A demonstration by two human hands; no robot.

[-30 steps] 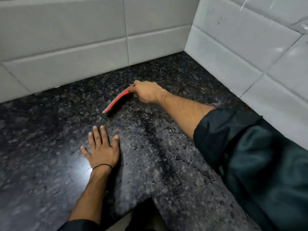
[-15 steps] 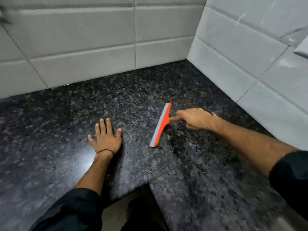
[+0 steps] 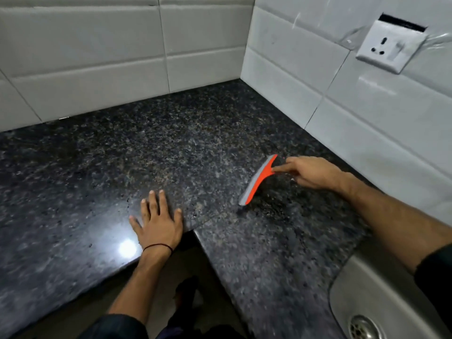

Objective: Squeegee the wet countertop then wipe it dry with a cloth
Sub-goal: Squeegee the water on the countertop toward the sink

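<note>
My right hand [image 3: 315,173] has its grip closed on the squeegee [image 3: 258,180], blade down on the wet table [image 3: 171,148] near the sink [image 3: 362,285] to push water there, while my left hand [image 3: 157,220] lies flat and empty, bracing me.

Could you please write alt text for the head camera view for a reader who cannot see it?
The right hand drags an orange squeegee across a wet black granite countertop while the left hand rests flat on it.
</note>
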